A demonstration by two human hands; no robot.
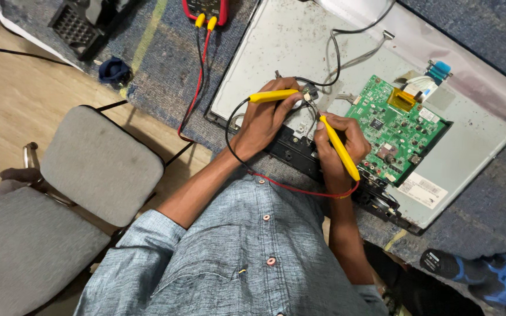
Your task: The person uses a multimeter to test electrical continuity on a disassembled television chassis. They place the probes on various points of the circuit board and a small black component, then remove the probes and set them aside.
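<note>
My left hand (265, 120) grips a yellow test probe (273, 96) with a black lead, its tip pointing right at a small black connector (310, 90). My right hand (338, 143) holds a second yellow probe (339, 147) with a red lead, its tip aimed up at the same spot. Both tips meet beside a green circuit board (396, 126) mounted on the grey metal back of an opened flat screen (276, 41). The leads run to a red multimeter (206, 9) at the top.
A grey padded chair (98, 161) stands at my left over a wooden floor. A blue and black power drill (481, 272) lies at the lower right on the blue carpet. A black plastic part (80, 26) sits top left.
</note>
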